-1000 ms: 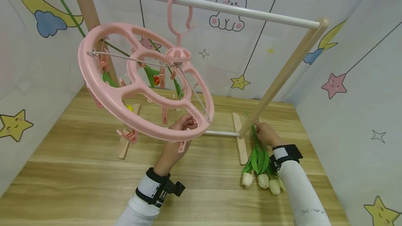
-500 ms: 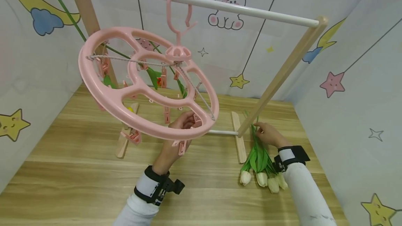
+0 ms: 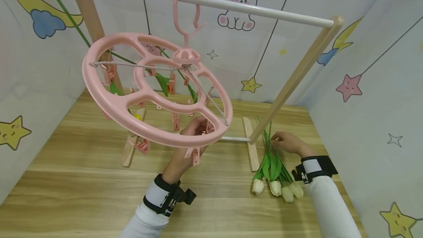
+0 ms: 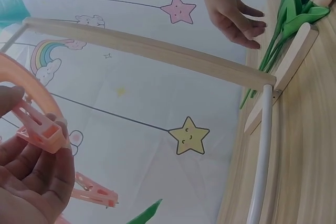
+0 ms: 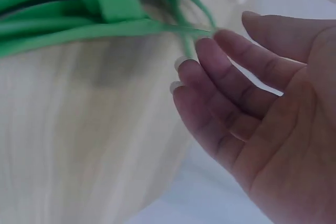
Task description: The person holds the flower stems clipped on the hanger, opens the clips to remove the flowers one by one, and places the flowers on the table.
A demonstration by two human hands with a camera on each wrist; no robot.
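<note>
A round pink clip hanger (image 3: 117, 106) hangs by its hook from the white bar. My left hand (image 3: 191, 127) reaches up beneath its near right rim and, in the left wrist view, pinches a pink clothespin (image 4: 41, 130) between thumb and fingers. Part of that hand is hidden by the rim. White artificial tulips (image 3: 275, 187) lie on the table at the right, stems pointing away. Beside their green stems (image 3: 268, 140) is my right hand (image 3: 288, 143), fingers loosely bent and holding nothing. In the right wrist view its fingertips (image 5: 207, 51) are close to the stems; contact is unclear.
The white top bar (image 3: 244, 7) rests on wooden posts, the right post (image 3: 295, 78) slanting between my hands. Wooden feet (image 3: 251, 144) and a low white rod (image 3: 235, 139) stand on the table. Several other clothespins (image 3: 176, 121) and clipped tulips with green stems (image 3: 69, 17) hang from the hanger.
My right hand has drawn slightly right, away from the tulip stems, its fingers loosening. The hanger has swung a little right and down, with my left hand still at the clothespin.
</note>
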